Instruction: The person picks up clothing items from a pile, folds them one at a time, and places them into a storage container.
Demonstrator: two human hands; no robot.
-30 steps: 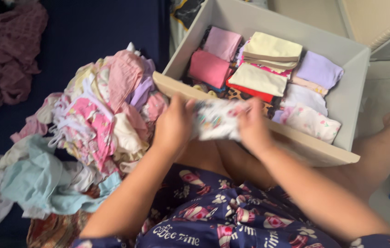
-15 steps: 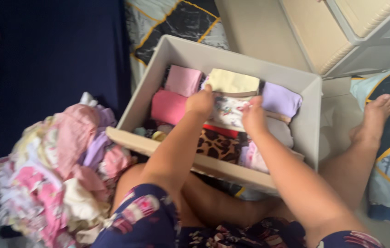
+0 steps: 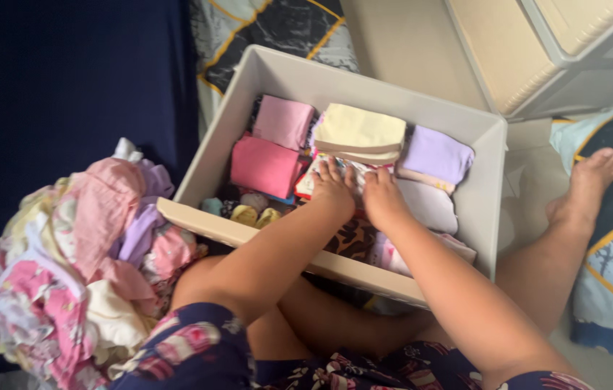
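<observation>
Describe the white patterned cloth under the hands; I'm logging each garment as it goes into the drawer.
The white patterned cloth is a small folded piece, soft fabric by its look, with faint coloured print. It lies flat in the middle of the grey drawer, in front of the pale yellow stack and beside the pink fold. The left hand and right hand press on it, covering most of it.

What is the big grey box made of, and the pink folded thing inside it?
The grey box looks like hard plastic or coated board: flat, stiff walls with a smooth matte face. Which one is unclear. The pink folded piece looks like soft knit cloth, likely cotton: rounded fold edges, no shine.
</observation>
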